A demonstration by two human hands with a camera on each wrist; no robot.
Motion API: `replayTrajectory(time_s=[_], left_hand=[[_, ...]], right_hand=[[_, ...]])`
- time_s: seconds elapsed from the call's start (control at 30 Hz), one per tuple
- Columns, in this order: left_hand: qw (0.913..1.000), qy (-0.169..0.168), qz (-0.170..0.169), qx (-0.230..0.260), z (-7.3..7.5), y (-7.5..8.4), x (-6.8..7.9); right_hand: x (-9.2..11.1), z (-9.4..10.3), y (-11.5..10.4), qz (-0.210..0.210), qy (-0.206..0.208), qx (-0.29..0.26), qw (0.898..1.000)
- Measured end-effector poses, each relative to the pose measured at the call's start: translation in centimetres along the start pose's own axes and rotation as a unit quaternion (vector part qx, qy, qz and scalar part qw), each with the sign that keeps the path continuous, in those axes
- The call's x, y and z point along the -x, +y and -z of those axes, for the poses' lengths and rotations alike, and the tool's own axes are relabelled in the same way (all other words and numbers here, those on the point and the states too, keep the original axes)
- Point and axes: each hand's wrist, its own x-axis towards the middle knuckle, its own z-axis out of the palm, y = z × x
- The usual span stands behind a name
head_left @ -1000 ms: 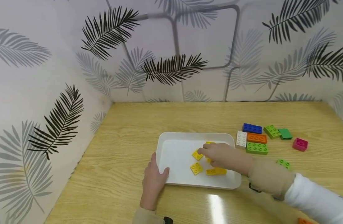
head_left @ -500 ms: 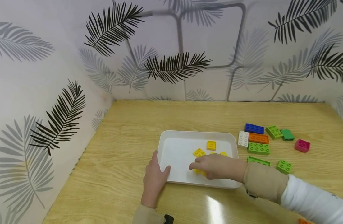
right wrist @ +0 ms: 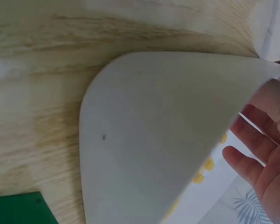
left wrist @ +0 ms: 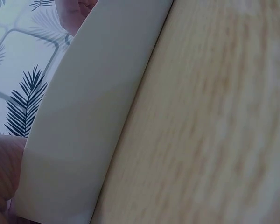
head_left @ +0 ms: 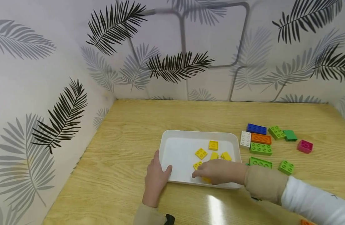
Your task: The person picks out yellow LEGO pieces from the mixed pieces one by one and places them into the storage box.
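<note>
A white rectangular tray (head_left: 176, 140) lies on the table with several yellow toy bricks inside. At the tray's near left corner, my left hand (head_left: 157, 175) holds it, thumb over the rim and fingers along the outer side. My right hand (head_left: 220, 171) reaches into the tray's near right part, low over the bricks, and hides some of them. Its fingers stand apart around the tray's far side in the right wrist view, with nothing visible between them. Beyond the hand lie a square yellow brick (head_left: 213, 145), a tilted yellow brick (head_left: 201, 153) and smaller yellow pieces (head_left: 226, 156).
To the tray's right lie a white brick (head_left: 245, 139), a blue brick (head_left: 256, 128), an orange brick (head_left: 261, 138), several green bricks (head_left: 261, 149) and a pink brick (head_left: 305, 146). An orange piece (head_left: 307, 222) shows at the bottom edge. A leaf-patterned wall (head_left: 133, 78) stands behind.
My right hand has moved nearer to me and slightly left within the tray, uncovering yellow bricks at its far right. My left hand stays at the corner. The head view has shifted slightly.
</note>
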Motion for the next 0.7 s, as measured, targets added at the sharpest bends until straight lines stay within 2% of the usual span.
replayTrajectory(time_s=[0.27,0.4,0.7], left_hand=[[1.0000,0.004,-0.007,-0.001,0.0,0.2,0.1],[0.9999,0.002,-0.014,0.000,0.1,0.3,0.1],[1.0000,-0.008,-0.002,0.000,0.1,0.4,0.2]], right_hand=[[1.2,0.4,0.8,-0.008,-0.009,0.007,1.000],[2.5,0.6,1.3,-0.028,-0.009,-0.002,1.000],[5.5,1.0,2.6,-0.086,0.002,-0.043,0.995]])
